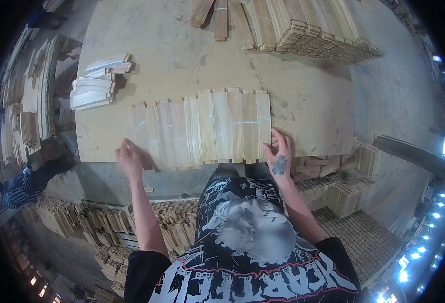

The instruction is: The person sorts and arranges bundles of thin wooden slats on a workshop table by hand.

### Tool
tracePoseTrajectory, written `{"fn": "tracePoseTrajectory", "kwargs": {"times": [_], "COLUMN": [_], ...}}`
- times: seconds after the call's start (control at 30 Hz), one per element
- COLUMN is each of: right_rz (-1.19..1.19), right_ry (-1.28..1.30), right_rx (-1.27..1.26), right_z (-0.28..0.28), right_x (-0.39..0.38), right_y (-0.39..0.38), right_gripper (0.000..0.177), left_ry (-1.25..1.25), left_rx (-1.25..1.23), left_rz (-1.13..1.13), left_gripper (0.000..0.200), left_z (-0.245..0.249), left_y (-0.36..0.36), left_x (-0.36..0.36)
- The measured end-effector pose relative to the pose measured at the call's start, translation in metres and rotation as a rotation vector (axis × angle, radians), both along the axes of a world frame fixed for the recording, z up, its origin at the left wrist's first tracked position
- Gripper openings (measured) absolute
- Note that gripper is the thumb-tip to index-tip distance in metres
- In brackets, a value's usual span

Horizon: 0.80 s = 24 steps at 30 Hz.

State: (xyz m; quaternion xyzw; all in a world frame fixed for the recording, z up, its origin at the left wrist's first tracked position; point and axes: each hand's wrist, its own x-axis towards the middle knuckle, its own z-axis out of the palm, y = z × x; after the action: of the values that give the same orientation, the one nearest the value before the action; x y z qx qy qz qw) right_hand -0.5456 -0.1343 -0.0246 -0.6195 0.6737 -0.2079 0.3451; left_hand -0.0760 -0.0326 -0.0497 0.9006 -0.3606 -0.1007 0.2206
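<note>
A row of several narrow wooden strips (207, 126) lies side by side on the tan tabletop board (172, 60), their ends slightly uneven. At the row's left end is my left hand (128, 159), palm down, thumb and fingers apart, fingertips low over the board beside the outermost strip. My right hand (280, 154) is at the opposite end, thumb and forefinger spread, fingertips right at the edge of the last strip. Neither hand is wrapped around a strip.
Small stacks of pale strips (93, 91) sit on the board's left side. A large pile of strips (303, 28) fills the back right. Below the board's near edge are bundles of wood (174, 222) and stacked strips (354, 237). A person in a striped sleeve (18, 189) is at left.
</note>
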Motion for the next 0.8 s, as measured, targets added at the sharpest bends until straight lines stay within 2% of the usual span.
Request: {"fn": "tracePoseTrajectory", "kwargs": {"times": [0.03,0.17,0.23,0.3,0.37,0.43,0.5,0.6,0.7,0.8], "right_rz": [0.011,0.215,0.321,0.442,0.538,0.651,0.729,0.819,0.855,0.875], "right_ry": [0.048,0.081,0.058,0.042,0.013,-0.001,-0.029,0.017,0.044,0.052], "right_rx": [-0.092,-0.339,-0.333,-0.405,-0.365,-0.374,-0.418,-0.496,-0.419,-0.384], "right_z": [0.000,0.010,0.010,0.012,0.016,0.013,0.004,-0.009,-0.017,-0.017], "right_x": [0.003,0.022,0.037,0.055,0.077,0.101,0.128,0.166,0.184,0.185], "right_y": [0.002,-0.004,-0.011,-0.023,-0.036,-0.055,-0.074,-0.099,-0.111,-0.115], "right_gripper": [0.058,0.057,0.056,0.053,0.049,0.048,0.049,0.053,0.053,0.054], "left_ry": [0.017,-0.301,-0.412,-0.054,0.024,0.399,0.746,1.194,1.253,1.318], "left_rx": [0.003,-0.081,-0.136,-0.200,-0.067,0.065,0.139,-0.093,-0.178,-0.186], "left_rz": [0.011,-0.085,-0.162,-0.204,-0.285,-0.239,-0.104,0.228,0.335,0.330], "left_gripper": [0.041,0.031,0.023,0.013,0.019,0.028,0.034,0.037,0.034,0.031], "left_z": [0.003,0.009,0.029,0.030,0.027,0.022,0.027,0.015,0.001,-0.008], "left_y": [-0.001,-0.004,-0.012,-0.001,0.020,0.043,0.049,0.051,0.049,0.047], "left_x": [-0.002,-0.022,-0.052,-0.086,-0.131,-0.171,-0.201,-0.217,-0.216,-0.222]}}
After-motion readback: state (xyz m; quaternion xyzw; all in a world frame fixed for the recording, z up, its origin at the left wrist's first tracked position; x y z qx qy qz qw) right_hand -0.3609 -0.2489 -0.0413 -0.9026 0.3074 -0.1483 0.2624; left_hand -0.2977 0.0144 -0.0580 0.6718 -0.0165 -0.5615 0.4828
